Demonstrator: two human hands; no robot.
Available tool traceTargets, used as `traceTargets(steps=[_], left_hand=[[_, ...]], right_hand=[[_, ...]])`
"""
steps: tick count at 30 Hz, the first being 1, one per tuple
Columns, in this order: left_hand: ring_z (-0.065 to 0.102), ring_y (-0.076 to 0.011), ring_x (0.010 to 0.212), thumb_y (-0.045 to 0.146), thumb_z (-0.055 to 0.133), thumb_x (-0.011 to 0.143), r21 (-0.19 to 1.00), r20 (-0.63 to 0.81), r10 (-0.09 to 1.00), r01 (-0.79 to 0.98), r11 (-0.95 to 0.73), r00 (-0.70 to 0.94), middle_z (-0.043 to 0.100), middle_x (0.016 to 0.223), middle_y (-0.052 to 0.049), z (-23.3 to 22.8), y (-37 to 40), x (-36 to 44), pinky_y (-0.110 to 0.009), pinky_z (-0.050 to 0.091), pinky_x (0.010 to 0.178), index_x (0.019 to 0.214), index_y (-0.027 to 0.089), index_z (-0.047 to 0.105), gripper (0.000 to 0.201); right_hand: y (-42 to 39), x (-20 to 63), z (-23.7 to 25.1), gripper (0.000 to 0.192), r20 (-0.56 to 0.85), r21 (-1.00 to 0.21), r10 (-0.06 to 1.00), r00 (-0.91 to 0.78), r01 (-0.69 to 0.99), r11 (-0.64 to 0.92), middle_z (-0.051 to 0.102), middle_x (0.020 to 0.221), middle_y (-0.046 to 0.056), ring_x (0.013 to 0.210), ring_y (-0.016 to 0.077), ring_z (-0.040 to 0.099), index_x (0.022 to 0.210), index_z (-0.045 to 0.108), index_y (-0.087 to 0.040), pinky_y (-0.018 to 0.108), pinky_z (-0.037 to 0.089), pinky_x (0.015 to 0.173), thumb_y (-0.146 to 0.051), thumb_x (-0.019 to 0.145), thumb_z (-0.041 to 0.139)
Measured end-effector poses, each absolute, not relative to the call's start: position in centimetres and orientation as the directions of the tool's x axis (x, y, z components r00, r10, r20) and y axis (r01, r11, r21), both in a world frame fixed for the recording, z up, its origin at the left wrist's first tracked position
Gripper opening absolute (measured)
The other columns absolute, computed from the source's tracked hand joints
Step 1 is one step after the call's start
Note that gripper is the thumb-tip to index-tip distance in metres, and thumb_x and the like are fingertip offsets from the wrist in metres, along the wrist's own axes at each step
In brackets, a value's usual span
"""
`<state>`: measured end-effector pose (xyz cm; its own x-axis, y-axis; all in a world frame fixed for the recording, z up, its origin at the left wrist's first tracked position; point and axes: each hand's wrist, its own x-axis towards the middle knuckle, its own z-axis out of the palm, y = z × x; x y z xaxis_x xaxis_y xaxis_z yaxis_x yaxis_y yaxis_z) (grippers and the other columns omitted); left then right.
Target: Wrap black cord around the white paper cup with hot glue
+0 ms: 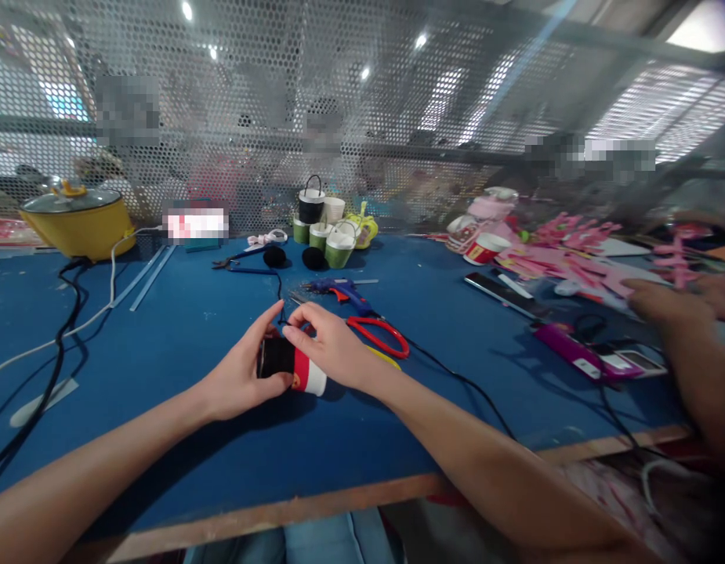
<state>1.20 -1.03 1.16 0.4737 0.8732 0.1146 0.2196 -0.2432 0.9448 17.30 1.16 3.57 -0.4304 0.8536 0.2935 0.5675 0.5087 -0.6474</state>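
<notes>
A small paper cup (303, 371), black at one end with a red band and a white end, lies tilted on its side between my hands. My left hand (244, 374) wraps round its black part, thumb along the near side. Over the cup's far side, my right hand (332, 345) pinches a thin black cord (280, 301) between thumb and fingers. The cord runs up toward two black fuzzy balls (274, 257); whether it joins one, I cannot tell. Just beyond my right hand are a blue glue gun (347, 294) and red-handled scissors (386, 338).
Blue-handled pliers (250, 270) and several small handled cups (338, 249) stand farther back. A yellow pot (80, 223) with cables is at left. On the right lie a phone (497, 294), a purple box (574, 352), pink strips (579, 262) and another person's hand (661, 305).
</notes>
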Motion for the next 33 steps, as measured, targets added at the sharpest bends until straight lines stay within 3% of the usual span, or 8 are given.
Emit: traceTargets(steps=[6,10,13,16,19,26,30,33], left_hand=[[0.05,-0.0229,0.095,0.019,0.057,0.068,0.888,0.23,0.851,0.256,-0.382,0.473,0.042,0.104,-0.007,0.7,-1.3,1.2,-0.039,0.045,0.081,0.136,0.022,0.005,0.087],[0.048,-0.0223,0.096,0.015,0.056,0.069,0.789,0.321,0.772,0.297,-0.538,0.548,0.043,0.104,-0.007,0.9,-1.4,1.0,-0.039,0.042,0.086,0.129,0.02,0.026,0.067],[0.048,-0.022,0.094,0.015,0.055,0.069,0.738,0.303,0.751,0.354,-0.574,0.587,0.043,0.101,-0.007,1.2,-1.4,1.0,-0.039,0.042,0.085,0.12,0.018,0.038,0.054],[0.048,-0.0225,0.094,0.016,0.055,0.068,0.735,0.293,0.772,0.383,-0.559,0.565,0.045,0.1,-0.008,1.2,-1.4,1.0,-0.039,0.042,0.085,0.115,0.015,0.042,0.049],[0.049,-0.023,0.095,0.018,0.056,0.068,0.734,0.294,0.782,0.395,-0.553,0.55,0.045,0.101,-0.008,1.1,-1.3,1.0,-0.039,0.042,0.085,0.115,0.015,0.041,0.049],[0.049,-0.0234,0.097,0.02,0.057,0.069,0.756,0.256,0.817,0.419,-0.503,0.517,0.046,0.104,-0.008,1.1,-1.2,1.1,-0.042,0.041,0.089,0.12,0.016,0.038,0.054],[0.049,-0.0239,0.098,0.021,0.057,0.069,0.738,0.271,0.821,0.44,-0.513,0.503,0.046,0.104,-0.008,1.1,-1.0,0.9,-0.042,0.04,0.089,0.123,0.018,0.036,0.058],[0.049,-0.0243,0.098,0.021,0.056,0.069,0.722,0.283,0.821,0.453,-0.522,0.495,0.047,0.106,-0.008,1.1,-0.9,0.8,-0.043,0.041,0.089,0.123,0.018,0.036,0.058]], right_hand=[[3.9,16.9,4.7,0.012,0.13,-0.86,0.923,-0.362,0.422,0.286,0.048,0.059,-0.005,0.054,0.0085,0.044,0.069,0.049,-0.016,0.022,0.035,0.052,-0.023,0.078,0.053],[6.5,15.9,5.8,0.017,-0.004,-0.931,0.922,-0.386,0.338,0.137,0.046,0.05,-0.007,0.042,0.0051,0.038,0.062,0.047,-0.016,0.019,0.031,0.042,-0.018,0.077,0.053],[7.7,14.3,6.3,0.016,0.013,-0.93,0.896,-0.443,0.324,0.174,0.049,0.051,-0.005,0.042,0.0042,0.041,0.062,0.048,-0.016,0.017,0.033,0.04,-0.016,0.078,0.054],[8.2,13.3,6.5,0.012,0.017,-0.86,0.847,-0.532,0.424,0.284,0.057,0.058,-0.002,0.047,0.0049,0.048,0.067,0.054,-0.015,0.016,0.038,0.042,-0.019,0.078,0.054],[8.6,14.5,6.5,0.014,0.028,-0.689,0.906,-0.423,0.648,0.325,0.065,0.07,0.001,0.053,0.0065,0.056,0.075,0.057,-0.015,0.016,0.042,0.046,-0.024,0.082,0.049],[10.8,23.4,5.7,0.011,0.089,-0.359,0.995,-0.048,0.93,0.077,0.066,0.077,0.017,0.082,0.0272,0.062,0.061,0.059,-0.012,0.03,0.043,0.063,-0.015,0.072,0.056],[11.0,24.9,3.5,0.007,0.025,-0.279,0.999,0.027,0.96,-0.019,0.066,0.073,0.013,0.083,0.0272,0.061,0.059,0.06,-0.015,0.029,0.043,0.065,-0.012,0.059,0.066],[10.8,24.5,2.3,0.015,0.058,-0.292,0.996,0.066,0.955,-0.046,0.065,0.087,0.015,0.09,0.0264,0.059,0.077,0.062,-0.013,0.028,0.043,0.069,-0.013,0.062,0.065]])
